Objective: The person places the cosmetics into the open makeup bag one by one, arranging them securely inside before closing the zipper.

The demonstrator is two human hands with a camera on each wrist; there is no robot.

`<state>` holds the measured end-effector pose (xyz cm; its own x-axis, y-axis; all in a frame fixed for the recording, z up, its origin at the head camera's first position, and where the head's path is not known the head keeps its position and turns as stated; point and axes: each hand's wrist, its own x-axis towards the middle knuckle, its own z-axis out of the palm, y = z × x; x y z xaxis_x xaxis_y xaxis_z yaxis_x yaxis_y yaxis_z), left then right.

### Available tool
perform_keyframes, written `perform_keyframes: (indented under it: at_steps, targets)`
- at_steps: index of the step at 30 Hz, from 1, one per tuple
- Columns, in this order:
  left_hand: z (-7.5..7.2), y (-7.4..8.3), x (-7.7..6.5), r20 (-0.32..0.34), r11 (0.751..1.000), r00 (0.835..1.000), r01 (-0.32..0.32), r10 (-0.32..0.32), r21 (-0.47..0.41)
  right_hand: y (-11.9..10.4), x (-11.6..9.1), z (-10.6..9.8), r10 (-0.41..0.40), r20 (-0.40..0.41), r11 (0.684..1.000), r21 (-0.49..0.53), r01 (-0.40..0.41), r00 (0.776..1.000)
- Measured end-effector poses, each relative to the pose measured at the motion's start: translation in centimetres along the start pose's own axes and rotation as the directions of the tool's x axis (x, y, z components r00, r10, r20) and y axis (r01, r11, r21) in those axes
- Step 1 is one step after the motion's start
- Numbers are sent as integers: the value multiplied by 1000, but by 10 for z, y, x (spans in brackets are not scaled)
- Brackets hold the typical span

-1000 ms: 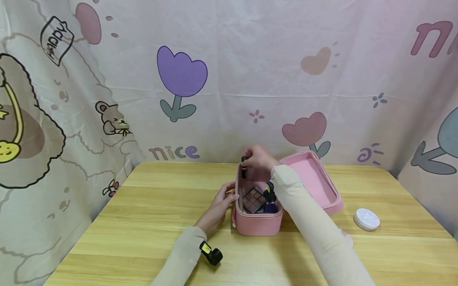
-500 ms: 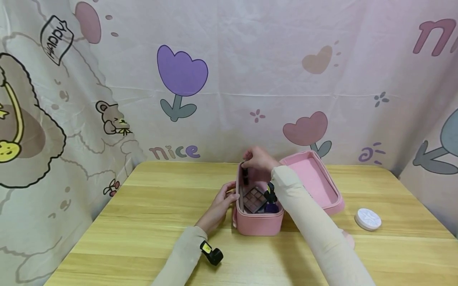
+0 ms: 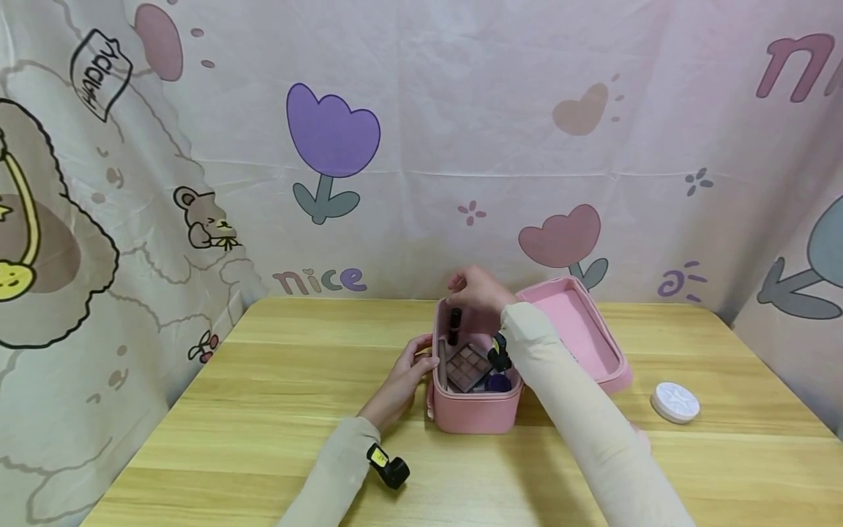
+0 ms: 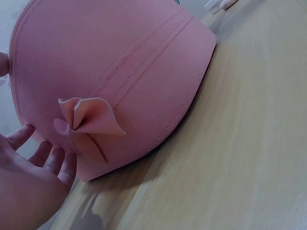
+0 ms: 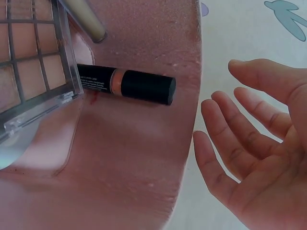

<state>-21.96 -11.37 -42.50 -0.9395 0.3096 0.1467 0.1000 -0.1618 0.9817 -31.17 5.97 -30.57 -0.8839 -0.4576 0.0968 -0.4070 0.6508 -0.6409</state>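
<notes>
A pink makeup case [image 3: 476,414] stands on the table with its lid [image 3: 579,329] laid back to the right. My left hand [image 3: 403,377] rests against the case's left side, fingers spread on the outer wall and thumb at the rim. In the left wrist view, a pink bow tab [image 4: 93,117] sits beside those fingertips. A black lipstick tube [image 5: 144,86] with a copper band leans inside the case at the far end. Just past it, at the far rim, my right hand [image 5: 259,139] has its fingers apart and nothing in them. An eyeshadow palette [image 3: 469,367] lies in the case.
Inside the case are also a slim tube [image 3: 443,364] along the left wall and a dark purple round item [image 3: 498,383]. A white round compact [image 3: 675,402] lies to the right on the wooden table [image 3: 263,410]. My right sleeve partly hides a pink item [image 3: 642,439].
My right hand has lowered the lipstick into the far end of the case and let go of it. The left hand has stayed against the case.
</notes>
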Motion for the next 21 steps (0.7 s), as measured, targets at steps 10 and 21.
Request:
perform_keyframes:
  at_steps: [10, 21]
  targets:
    - [1, 0, 1, -7, 1000, 1000, 17, -17, -6, -1, -2, -2, 16, -4, 1000, 14, -16, 1000]
    - [1, 0, -1, -17, 1000, 1000, 12, -12, -6, -3, -4, -6, 21, -22, 1000, -18, -21, 1000]
